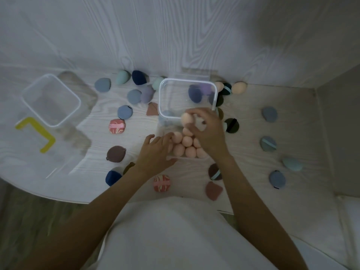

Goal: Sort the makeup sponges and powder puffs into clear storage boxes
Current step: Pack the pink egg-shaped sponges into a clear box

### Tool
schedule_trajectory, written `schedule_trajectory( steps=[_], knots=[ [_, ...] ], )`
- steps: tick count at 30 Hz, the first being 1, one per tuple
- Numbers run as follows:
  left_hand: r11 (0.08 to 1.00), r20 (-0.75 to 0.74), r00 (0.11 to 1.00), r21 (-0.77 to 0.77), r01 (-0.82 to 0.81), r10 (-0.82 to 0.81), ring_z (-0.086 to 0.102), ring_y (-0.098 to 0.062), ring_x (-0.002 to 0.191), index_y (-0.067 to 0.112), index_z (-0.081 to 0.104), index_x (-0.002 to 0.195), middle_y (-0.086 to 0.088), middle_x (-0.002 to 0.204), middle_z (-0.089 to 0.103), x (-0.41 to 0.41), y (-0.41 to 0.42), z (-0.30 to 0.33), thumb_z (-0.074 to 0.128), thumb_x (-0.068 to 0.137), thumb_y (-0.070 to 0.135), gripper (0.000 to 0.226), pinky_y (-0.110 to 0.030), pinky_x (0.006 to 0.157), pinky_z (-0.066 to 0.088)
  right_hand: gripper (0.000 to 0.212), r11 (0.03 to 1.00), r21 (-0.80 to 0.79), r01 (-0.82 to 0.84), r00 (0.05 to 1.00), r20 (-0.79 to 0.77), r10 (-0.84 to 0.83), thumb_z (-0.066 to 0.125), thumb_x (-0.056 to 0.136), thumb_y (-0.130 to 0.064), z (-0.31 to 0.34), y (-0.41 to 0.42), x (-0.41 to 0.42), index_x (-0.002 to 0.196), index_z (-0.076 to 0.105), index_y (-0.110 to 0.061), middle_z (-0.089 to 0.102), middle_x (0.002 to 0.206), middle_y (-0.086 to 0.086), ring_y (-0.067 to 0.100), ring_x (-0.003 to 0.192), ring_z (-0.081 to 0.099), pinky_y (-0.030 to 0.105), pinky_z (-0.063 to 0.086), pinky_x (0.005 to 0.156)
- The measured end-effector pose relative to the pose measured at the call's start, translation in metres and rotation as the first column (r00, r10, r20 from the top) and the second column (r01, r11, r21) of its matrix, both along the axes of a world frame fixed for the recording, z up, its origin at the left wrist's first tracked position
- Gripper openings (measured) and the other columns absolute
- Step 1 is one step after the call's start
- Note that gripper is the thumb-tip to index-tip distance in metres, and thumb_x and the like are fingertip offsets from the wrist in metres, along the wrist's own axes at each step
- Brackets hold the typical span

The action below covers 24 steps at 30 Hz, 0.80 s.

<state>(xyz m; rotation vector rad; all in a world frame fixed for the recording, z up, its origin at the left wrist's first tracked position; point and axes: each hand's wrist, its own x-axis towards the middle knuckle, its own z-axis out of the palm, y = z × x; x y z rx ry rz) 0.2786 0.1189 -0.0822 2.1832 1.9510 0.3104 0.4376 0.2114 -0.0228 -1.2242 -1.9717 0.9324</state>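
A small clear box [173, 157] right in front of me holds several peach egg-shaped sponges [187, 141]. My right hand [208, 131] hovers over its far end, fingers closed on one peach sponge [185, 117]. My left hand [155, 151] rests against the box's left side with fingers spread. Behind it stands a larger clear box [161, 98] with a white rim; purple and blue sponges show through its far wall. Another clear box [51, 99] stands empty at the far left.
Blue, teal, purple, brown, black and pink patterned puffs and sponges [124, 112] lie scattered over the pale wood table [253, 117]. A yellow angled piece [37, 131] lies at the left. The rounded table edge runs near me; a wall rises at the right.
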Motion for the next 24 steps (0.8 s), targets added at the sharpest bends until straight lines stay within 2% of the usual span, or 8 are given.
schedule_trajectory(
  steps=[3,6,8,11,13,15,19,24],
  knots=[
    [1.0,0.029,1.0,0.001,0.006,-0.006,0.067,-0.025,0.084,0.006,0.058,0.109,-0.007,0.094,0.07,-0.001,-0.004,-0.003,0.082,0.061,0.039,0.063,-0.046,0.092,0.043,0.022,0.995,-0.035,-0.09,0.995,0.028,0.091,0.066,0.076,-0.005,-0.016,-0.006,-0.033,0.097,0.062,-0.011,0.063,0.097,0.0,0.011,0.085,0.055,0.015,0.043,0.07],
    [0.998,0.023,0.998,-0.007,0.056,-0.056,0.066,-0.026,0.087,0.008,0.061,0.105,-0.006,0.094,0.069,-0.006,-0.006,-0.006,0.082,0.06,0.032,0.055,-0.047,0.091,0.044,0.021,0.99,-0.087,-0.109,0.988,0.105,0.118,0.066,0.073,-0.004,-0.037,-0.007,-0.044,0.093,0.061,-0.009,0.065,0.092,0.005,0.017,0.082,0.059,0.032,0.049,0.072],
    [0.993,0.018,0.993,0.005,0.116,-0.116,0.066,-0.027,0.088,0.008,0.062,0.103,-0.008,0.096,0.068,-0.01,-0.008,-0.007,0.083,0.056,0.023,0.053,-0.046,0.09,0.046,0.02,0.989,-0.108,-0.104,0.98,0.157,0.12,0.067,0.073,-0.005,-0.045,-0.007,-0.046,0.091,0.06,-0.008,0.064,0.088,0.006,0.019,0.078,0.058,0.037,0.048,0.069],
    [0.978,-0.038,0.983,0.106,0.181,-0.178,0.063,-0.025,0.095,0.011,0.067,0.1,-0.006,0.103,0.068,-0.021,-0.011,-0.009,0.078,0.057,0.011,0.044,-0.041,0.097,0.042,0.015,0.985,0.016,-0.171,0.943,0.293,0.159,0.061,0.075,-0.007,-0.048,-0.007,-0.049,0.09,0.06,-0.005,0.063,0.088,0.009,0.027,0.071,0.059,0.032,0.043,0.06],
    [0.965,-0.068,0.979,0.166,0.202,-0.193,0.062,-0.025,0.097,0.014,0.069,0.093,-0.003,0.098,0.069,-0.031,-0.012,-0.007,0.077,0.059,0.009,0.035,-0.042,0.101,0.034,0.016,0.963,0.122,-0.239,0.909,0.376,0.178,0.051,0.079,-0.009,-0.047,-0.008,-0.051,0.089,0.063,-0.006,0.065,0.087,0.01,0.028,0.064,0.06,0.028,0.04,0.053],
    [0.961,-0.103,0.974,0.171,0.219,-0.203,0.063,-0.024,0.098,0.016,0.071,0.09,-0.001,0.092,0.07,-0.036,-0.011,-0.004,0.079,0.058,0.012,0.033,-0.045,0.102,0.034,0.014,0.946,0.163,-0.281,0.88,0.438,0.186,0.055,0.078,-0.005,-0.047,-0.01,-0.053,0.088,0.064,-0.006,0.066,0.084,0.01,0.026,0.059,0.06,0.024,0.039,0.049],
    [0.96,-0.121,0.968,0.148,0.238,-0.221,0.064,-0.023,0.095,0.016,0.072,0.086,0.0,0.087,0.071,-0.038,-0.007,-0.003,0.081,0.056,0.015,0.031,-0.05,0.1,0.037,0.006,0.951,0.109,-0.291,0.837,0.51,0.198,0.062,0.078,-0.004,-0.048,-0.014,-0.057,0.083,0.062,-0.007,0.066,0.077,0.008,0.025,0.061,0.061,0.023,0.031,0.052],
    [0.959,-0.063,0.978,0.194,0.205,-0.197,0.065,-0.021,0.086,0.015,0.069,0.081,-0.001,0.082,0.069,-0.039,-0.007,-0.003,0.077,0.061,0.016,0.022,-0.043,0.103,0.026,0.017,0.921,-0.164,-0.353,0.768,0.513,0.385,0.049,0.093,-0.014,-0.041,-0.013,-0.05,0.097,0.065,-0.01,0.069,0.091,0.005,0.017,0.079,0.062,0.027,0.046,0.072]
  ],
)
